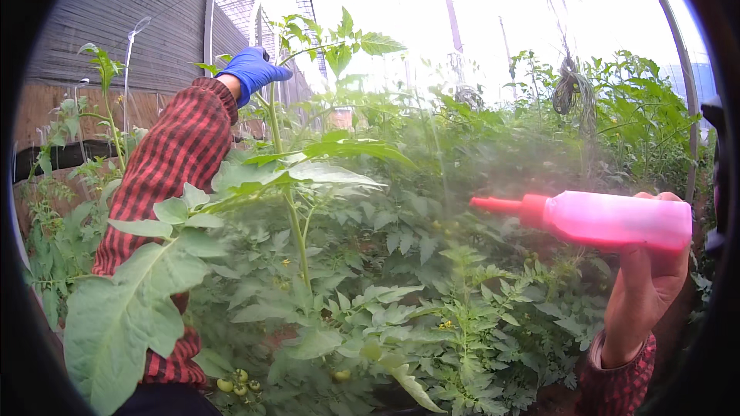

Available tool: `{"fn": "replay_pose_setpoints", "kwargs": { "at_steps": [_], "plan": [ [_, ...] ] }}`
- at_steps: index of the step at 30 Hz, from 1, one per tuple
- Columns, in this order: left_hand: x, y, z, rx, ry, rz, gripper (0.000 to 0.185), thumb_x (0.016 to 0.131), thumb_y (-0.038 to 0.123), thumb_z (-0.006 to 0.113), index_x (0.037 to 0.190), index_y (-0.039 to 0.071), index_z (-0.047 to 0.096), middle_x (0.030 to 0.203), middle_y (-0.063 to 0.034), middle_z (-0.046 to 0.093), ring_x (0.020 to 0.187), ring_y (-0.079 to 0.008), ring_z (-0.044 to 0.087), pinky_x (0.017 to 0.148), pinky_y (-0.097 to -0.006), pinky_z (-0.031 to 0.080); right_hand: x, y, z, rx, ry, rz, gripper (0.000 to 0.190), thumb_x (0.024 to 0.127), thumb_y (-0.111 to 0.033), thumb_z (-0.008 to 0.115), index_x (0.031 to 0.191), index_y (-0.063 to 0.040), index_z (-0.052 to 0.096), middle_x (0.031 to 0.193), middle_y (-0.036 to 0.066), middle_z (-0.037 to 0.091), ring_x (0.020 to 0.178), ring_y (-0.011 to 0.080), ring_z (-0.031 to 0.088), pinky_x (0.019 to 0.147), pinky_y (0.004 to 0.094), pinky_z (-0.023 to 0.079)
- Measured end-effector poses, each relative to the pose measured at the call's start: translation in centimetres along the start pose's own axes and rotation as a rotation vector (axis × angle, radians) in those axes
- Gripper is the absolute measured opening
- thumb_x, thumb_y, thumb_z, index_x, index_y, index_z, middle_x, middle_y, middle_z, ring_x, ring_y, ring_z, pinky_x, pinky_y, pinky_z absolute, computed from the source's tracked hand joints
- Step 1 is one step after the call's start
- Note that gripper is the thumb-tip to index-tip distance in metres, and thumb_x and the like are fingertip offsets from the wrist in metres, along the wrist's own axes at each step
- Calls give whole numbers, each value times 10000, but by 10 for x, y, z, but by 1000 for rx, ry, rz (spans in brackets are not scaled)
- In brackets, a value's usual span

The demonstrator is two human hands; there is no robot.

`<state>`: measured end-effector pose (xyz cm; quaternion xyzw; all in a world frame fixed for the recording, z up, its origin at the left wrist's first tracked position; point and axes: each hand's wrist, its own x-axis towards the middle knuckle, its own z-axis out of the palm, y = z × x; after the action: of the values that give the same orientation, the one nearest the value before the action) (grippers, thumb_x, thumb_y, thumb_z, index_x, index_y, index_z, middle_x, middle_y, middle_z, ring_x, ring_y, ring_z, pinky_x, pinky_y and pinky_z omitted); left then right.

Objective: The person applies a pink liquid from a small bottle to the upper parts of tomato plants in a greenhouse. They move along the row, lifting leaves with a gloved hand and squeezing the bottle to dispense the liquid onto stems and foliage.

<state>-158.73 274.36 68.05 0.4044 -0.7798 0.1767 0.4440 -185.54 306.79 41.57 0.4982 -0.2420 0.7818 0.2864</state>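
My left hand [254,73], in a blue glove, is raised at the upper part of a tall tomato plant. Its fingers close around the tomato stem [275,121] just below the top leaves [347,40]; part of the grip is hidden behind the hand. Bare and at the right, my right hand [644,289] holds a squeeze bottle [618,219] of pink liquid on its side. The bottle's red nozzle [497,204] points left towards the plant, apart from it. Broad tomato leaves [133,306] cover part of my left sleeve.
Dense tomato foliage [404,323] fills the ground before me, with green tomatoes [234,384] low at the left. A coil of twine [569,92] hangs at the upper right. Metal poles [212,17] and a dark sheeted wall [127,23] stand at the left.
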Motion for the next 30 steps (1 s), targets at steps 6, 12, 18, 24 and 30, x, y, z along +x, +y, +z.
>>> {"fn": "replay_pose_setpoints", "kwargs": {
  "at_steps": [6,12,18,24,30],
  "plan": [
    [15,-5,37,17,189,-55,558,618,278,763,1022,-37,543,996,-229,590,928,-329,579,808,-370,458,-2,7,-1,37,-70,120,492,659,-63,759,1030,26,448,888,99,516,809,184,534,716,300,460],
    [13,-6,53,39,393,-58,356,739,263,656,933,-15,547,843,-205,616,787,-323,620,724,-400,472,-4,34,28,128,-190,108,475,655,95,700,1055,14,457,922,111,560,860,177,553,749,300,470],
    [10,-1,57,-796,256,-72,174,882,154,487,945,-7,510,801,-135,625,653,-213,633,533,-278,514,21,59,98,114,-201,-69,361,717,-4,700,1028,15,519,853,72,618,791,120,601,702,244,474],
    [0,6,44,-1202,73,-147,238,877,163,465,1031,3,551,917,-110,629,788,-188,612,719,-286,523,60,68,179,122,-100,-197,283,762,-83,671,994,15,542,779,90,640,696,152,623,624,267,493],
    [-3,6,35,-1229,-5,-29,270,848,226,417,978,63,588,864,-33,638,641,-101,502,635,-243,468,96,72,234,243,-23,-238,233,804,-147,623,972,-4,547,836,81,656,696,167,636,607,279,498]
  ]
}}
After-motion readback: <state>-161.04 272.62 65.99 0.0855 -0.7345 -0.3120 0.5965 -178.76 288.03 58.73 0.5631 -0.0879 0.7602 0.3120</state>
